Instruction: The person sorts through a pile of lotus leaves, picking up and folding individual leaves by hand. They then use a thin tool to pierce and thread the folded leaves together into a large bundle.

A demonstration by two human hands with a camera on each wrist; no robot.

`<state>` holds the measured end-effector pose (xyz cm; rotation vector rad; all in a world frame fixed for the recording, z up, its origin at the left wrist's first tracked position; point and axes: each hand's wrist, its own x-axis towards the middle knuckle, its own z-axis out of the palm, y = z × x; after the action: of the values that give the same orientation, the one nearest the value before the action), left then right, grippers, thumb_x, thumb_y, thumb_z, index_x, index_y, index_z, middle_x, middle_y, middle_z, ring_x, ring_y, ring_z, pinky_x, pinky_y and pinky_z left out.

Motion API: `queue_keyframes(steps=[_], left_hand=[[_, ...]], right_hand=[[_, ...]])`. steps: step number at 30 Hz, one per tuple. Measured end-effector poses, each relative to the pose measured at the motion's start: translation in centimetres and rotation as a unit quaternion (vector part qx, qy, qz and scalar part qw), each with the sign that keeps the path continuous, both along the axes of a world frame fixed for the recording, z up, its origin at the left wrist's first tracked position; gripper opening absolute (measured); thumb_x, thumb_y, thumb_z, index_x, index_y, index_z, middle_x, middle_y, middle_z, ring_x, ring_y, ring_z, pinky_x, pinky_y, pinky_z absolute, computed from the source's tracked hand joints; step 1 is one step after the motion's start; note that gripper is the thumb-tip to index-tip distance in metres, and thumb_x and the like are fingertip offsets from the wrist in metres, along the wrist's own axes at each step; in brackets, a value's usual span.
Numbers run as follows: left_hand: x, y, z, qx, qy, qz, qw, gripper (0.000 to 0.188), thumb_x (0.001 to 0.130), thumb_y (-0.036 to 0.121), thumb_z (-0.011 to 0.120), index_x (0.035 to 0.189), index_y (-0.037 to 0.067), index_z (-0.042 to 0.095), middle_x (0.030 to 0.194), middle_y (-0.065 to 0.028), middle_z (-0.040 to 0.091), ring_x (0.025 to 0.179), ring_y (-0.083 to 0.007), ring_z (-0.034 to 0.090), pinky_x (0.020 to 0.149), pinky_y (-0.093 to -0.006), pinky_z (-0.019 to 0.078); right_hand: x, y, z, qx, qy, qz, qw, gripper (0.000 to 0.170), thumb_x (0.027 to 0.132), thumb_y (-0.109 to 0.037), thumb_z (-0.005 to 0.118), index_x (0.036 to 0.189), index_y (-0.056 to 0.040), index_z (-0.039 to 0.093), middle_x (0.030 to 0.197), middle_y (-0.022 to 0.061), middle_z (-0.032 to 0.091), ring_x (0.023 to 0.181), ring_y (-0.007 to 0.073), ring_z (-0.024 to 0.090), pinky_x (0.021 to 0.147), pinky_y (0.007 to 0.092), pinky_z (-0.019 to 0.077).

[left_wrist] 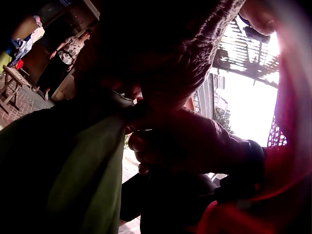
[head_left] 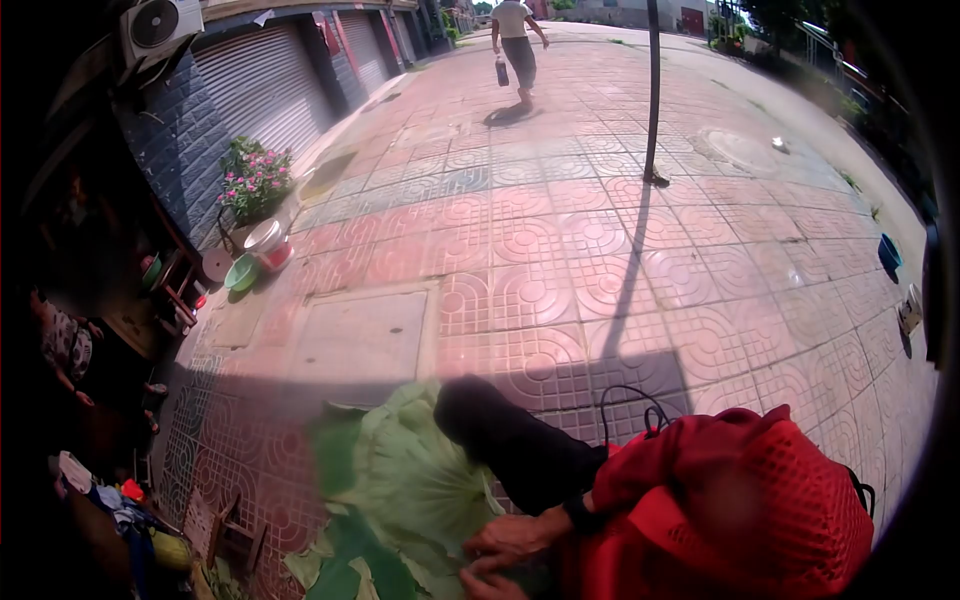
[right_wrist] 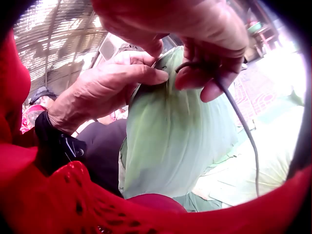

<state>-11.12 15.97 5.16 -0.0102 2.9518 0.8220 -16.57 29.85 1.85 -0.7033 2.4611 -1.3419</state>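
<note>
A large green lotus leaf (right_wrist: 170,141) hangs folded below both hands, its gathered top edge at the fingertips. My left hand (right_wrist: 107,83) pinches that edge between thumb and fingers. Close beside it, my right hand (right_wrist: 204,44) has its fingers curled round a thin dark cord (right_wrist: 248,134), whose short bent end points at the leaf. In the head view, my right hand (head_left: 515,540) is low in the frame, partly over the leaves. The left wrist view is very dark; the leaf (left_wrist: 87,185) and right hand (left_wrist: 170,146) show there mostly in shadow.
More lotus leaves (head_left: 420,460) lie spread beside my black-trousered knee (head_left: 510,440). On the paving stand a pole (head_left: 652,100), a green basin (head_left: 242,272) and a white bucket (head_left: 268,243). One person (head_left: 515,45) is farther up the pavement; another (left_wrist: 66,56) stands near a wooden stool (left_wrist: 14,85).
</note>
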Motion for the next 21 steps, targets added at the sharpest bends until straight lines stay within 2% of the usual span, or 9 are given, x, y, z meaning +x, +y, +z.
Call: queue_keyframes(steps=[2, 5, 8, 11, 13, 14, 16, 18, 21], left_hand=[[-0.1, 0.6, 0.4, 0.006, 0.001, -0.006, 1.000, 0.039, 0.089, 0.023, 0.048, 0.116, -0.005, 0.053, 0.095, -0.0272, 0.062, 0.084, -0.0419, 0.059, 0.072, -0.0454, 0.0470], [-0.2, 1.1, 0.9, 0.018, 0.008, -0.023, 1.000, 0.039, 0.089, 0.022, 0.048, 0.116, -0.004, 0.053, 0.096, -0.0268, 0.062, 0.086, -0.0413, 0.059, 0.073, -0.0449, 0.0472], [-0.1, 1.9, 2.2, 0.029, 0.024, -0.042, 0.998, 0.038, 0.089, 0.022, 0.049, 0.116, -0.004, 0.053, 0.097, -0.0264, 0.062, 0.087, -0.0407, 0.060, 0.074, -0.0444, 0.0474], [0.3, 2.9, 3.5, 0.041, 0.047, -0.053, 0.997, 0.038, 0.089, 0.022, 0.049, 0.115, -0.004, 0.054, 0.099, -0.0260, 0.062, 0.088, -0.0401, 0.060, 0.075, -0.0438, 0.0475], [0.2, 3.3, 4.1, 0.062, 0.058, -0.040, 0.996, 0.038, 0.089, 0.022, 0.050, 0.115, -0.004, 0.054, 0.099, -0.0257, 0.062, 0.089, -0.0397, 0.060, 0.076, -0.0434, 0.0476], [0.2, 3.0, 3.9, 0.089, 0.063, -0.018, 0.994, 0.037, 0.089, 0.022, 0.050, 0.116, -0.004, 0.054, 0.101, -0.0243, 0.062, 0.091, -0.0381, 0.060, 0.077, -0.0423, 0.0477], [0.2, 2.5, 3.5, 0.143, 0.074, 0.025, 0.987, 0.037, 0.089, 0.021, 0.051, 0.116, -0.003, 0.054, 0.103, -0.0215, 0.062, 0.093, -0.0350, 0.061, 0.079, -0.0400, 0.0479], [0.3, 1.9, 3.0, 0.287, 0.145, 0.060, 0.945, 0.036, 0.089, 0.020, 0.051, 0.115, -0.004, 0.053, 0.102, -0.0189, 0.063, 0.092, -0.0296, 0.061, 0.078, -0.0363, 0.0479], [-0.1, 0.1, 2.6, 0.420, 0.150, 0.136, 0.885, 0.030, 0.090, 0.019, 0.051, 0.108, -0.005, 0.054, 0.094, -0.0155, 0.063, 0.084, -0.0240, 0.059, 0.076, -0.0320, 0.0468]], right_hand=[[0.1, -0.1, 0.6, -0.019, -0.044, -0.014, 0.999, 0.050, 0.090, -0.049, 0.043, 0.093, -0.0002, 0.049, 0.078, 0.0190, 0.059, 0.077, 0.0358, 0.059, 0.065, 0.0430, 0.0459], [-0.1, 0.3, 3.0, -0.004, -0.130, -0.014, 0.991, 0.062, 0.089, -0.058, 0.039, 0.103, 0.0014, 0.050, 0.081, 0.0190, 0.060, 0.076, 0.0342, 0.060, 0.068, 0.0421, 0.0464], [-0.4, -0.4, -0.2, -0.062, -0.116, -0.082, 0.988, 0.066, 0.090, -0.057, 0.038, 0.116, 0.0028, 0.046, 0.086, 0.0190, 0.060, 0.077, 0.0324, 0.060, 0.068, 0.0401, 0.0473], [-0.2, -0.1, -1.6, -0.154, -0.149, -0.135, 0.967, 0.061, 0.090, -0.053, 0.041, 0.101, 0.0062, 0.050, 0.082, 0.0229, 0.060, 0.079, 0.0351, 0.060, 0.069, 0.0403, 0.0460], [-0.1, 0.3, -1.4, -0.175, -0.176, -0.131, 0.960, 0.054, 0.091, -0.046, 0.041, 0.104, 0.0058, 0.050, 0.085, 0.0216, 0.060, 0.079, 0.0324, 0.060, 0.069, 0.0393, 0.0464], [-0.4, 0.1, -3.4, -0.183, -0.183, -0.135, 0.957, 0.052, 0.091, -0.044, 0.042, 0.104, 0.0054, 0.050, 0.085, 0.0213, 0.060, 0.079, 0.0319, 0.060, 0.069, 0.0391, 0.0464], [-0.5, 0.0, -3.8, -0.194, -0.192, -0.146, 0.951, 0.049, 0.091, -0.042, 0.042, 0.103, 0.0045, 0.051, 0.086, 0.0209, 0.060, 0.080, 0.0311, 0.060, 0.069, 0.0389, 0.0462], [-0.4, 0.1, -3.8, -0.200, -0.194, -0.158, 0.947, 0.046, 0.091, -0.040, 0.042, 0.102, 0.0036, 0.051, 0.087, 0.0208, 0.060, 0.081, 0.0304, 0.060, 0.069, 0.0387, 0.0460], [-0.7, 0.0, -5.6, -0.185, -0.130, -0.151, 0.962, 0.043, 0.092, -0.038, 0.040, 0.101, 0.0032, 0.051, 0.087, 0.0210, 0.060, 0.082, 0.0310, 0.059, 0.071, 0.0395, 0.0460]])
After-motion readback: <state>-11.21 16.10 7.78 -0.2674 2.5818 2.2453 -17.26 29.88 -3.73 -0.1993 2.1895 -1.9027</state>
